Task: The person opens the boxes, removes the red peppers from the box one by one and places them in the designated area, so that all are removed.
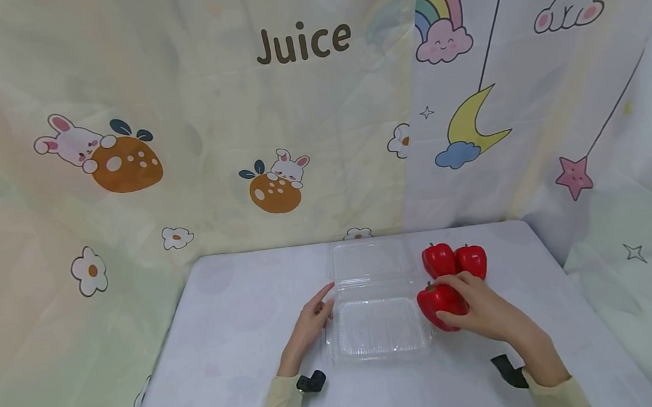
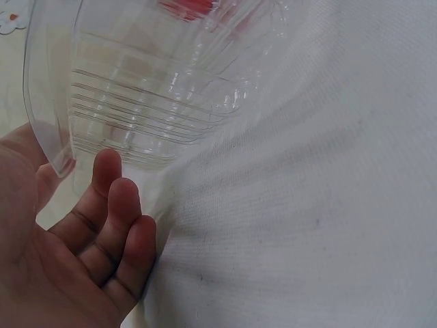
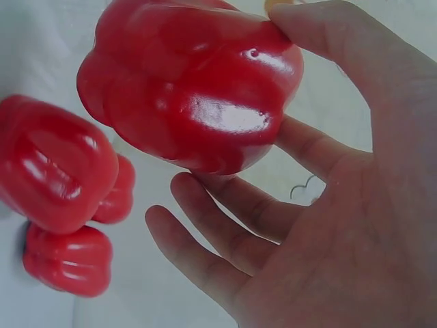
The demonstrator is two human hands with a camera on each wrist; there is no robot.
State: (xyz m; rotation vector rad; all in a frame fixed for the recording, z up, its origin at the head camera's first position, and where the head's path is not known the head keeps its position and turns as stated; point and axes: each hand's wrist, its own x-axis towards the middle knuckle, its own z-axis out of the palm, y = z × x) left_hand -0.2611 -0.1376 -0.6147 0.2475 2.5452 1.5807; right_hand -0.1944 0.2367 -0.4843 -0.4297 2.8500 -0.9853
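A clear plastic clamshell container lies unfolded on the table, its lid laid back at the far side. With thumb and index finger at the rim, my left hand holds the container's left edge; the other fingers bend loosely beneath the rim. My right hand grips a glossy red bell pepper between thumb and fingers, at the container's right edge. Behind it sit two more red bell peppers. In the right wrist view, another red bell pepper shows in front of two smaller-looking ones.
A white cloth covers the table. Behind it hangs a printed curtain with cartoon rabbits and the word Juice. Black wrist straps show at both cuffs.
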